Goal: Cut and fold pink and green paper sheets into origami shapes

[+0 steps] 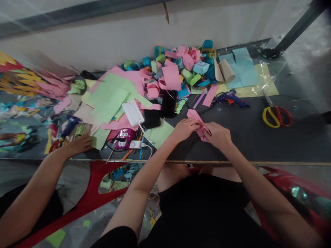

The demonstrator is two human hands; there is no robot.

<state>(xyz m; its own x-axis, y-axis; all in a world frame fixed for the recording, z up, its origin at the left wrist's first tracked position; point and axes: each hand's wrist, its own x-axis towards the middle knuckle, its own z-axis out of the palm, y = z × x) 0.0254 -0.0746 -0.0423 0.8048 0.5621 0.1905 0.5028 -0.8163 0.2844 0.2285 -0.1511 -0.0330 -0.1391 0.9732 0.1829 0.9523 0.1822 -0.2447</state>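
Observation:
A folded pink paper strip lies slantwise on the dark tabletop in front of me, both hands on it. My left hand has its fingertips closed on the strip's middle. From the other side my right hand pinches the strip near its lower end, thumb and fingers together. Parts of the paper are hidden under my fingers. Just beyond the strip lie a purple stick and a flat pink piece. A blue glue gun rests behind my right hand.
Scissors with red and yellow handles lie at the right. Behind is a pile of folded paper pieces. Left of my hands are a black phone, a white power bank and green sheets. A co-worker's hand rests farther left.

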